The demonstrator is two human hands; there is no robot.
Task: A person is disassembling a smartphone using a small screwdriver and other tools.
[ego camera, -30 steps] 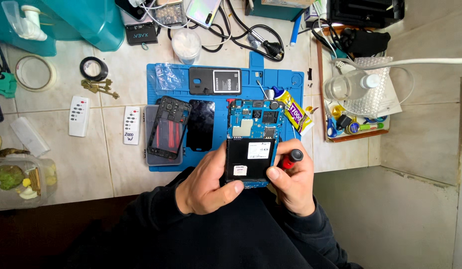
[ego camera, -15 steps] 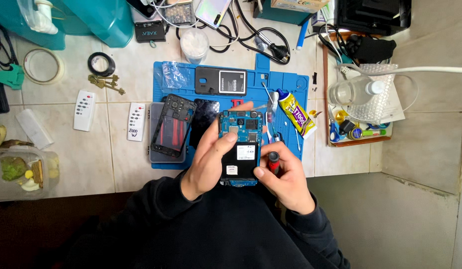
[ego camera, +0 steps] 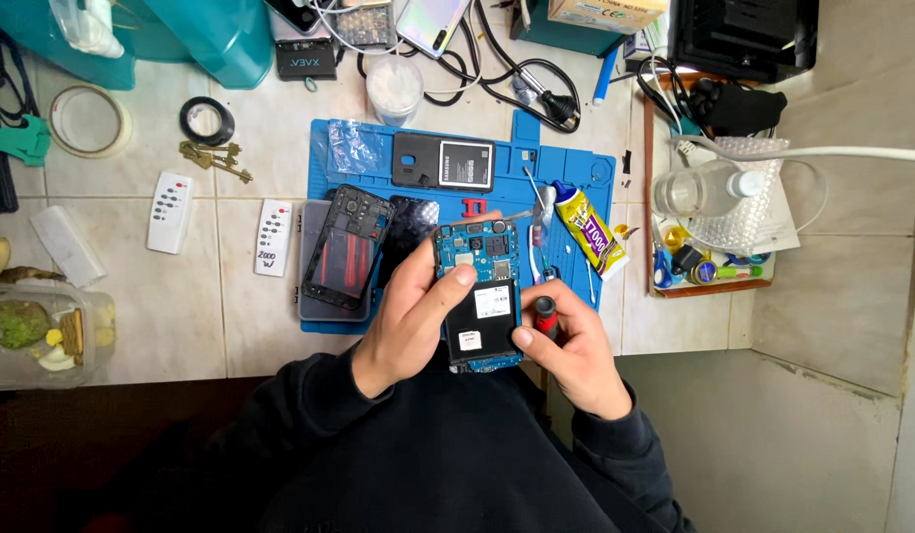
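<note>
The left hand [ego camera: 413,321] pinches the open phone [ego camera: 480,296] above the blue mat's [ego camera: 566,173] near edge, the right hand [ego camera: 576,345] pinches a small screwdriver [ego camera: 544,316] (red handle), and a slip could scratch the tiny parts.

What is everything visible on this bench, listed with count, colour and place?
opened phone: one, blue board with black battery, in both hands
screwdriver: one, red and black, in right hand
repair mat: one, blue, bench centre
phone frame: one, black, mat's left edge
battery: one, black, top of mat
glue tube: one, yellow, mat's right side
remotes: two, white, left of mat
keys: one bunch, brass, upper left
tape rolls: two, black and clear, upper left
bottle: one, clear, right tray
left hand: holding phone
right hand: gripping screwdriver
</note>
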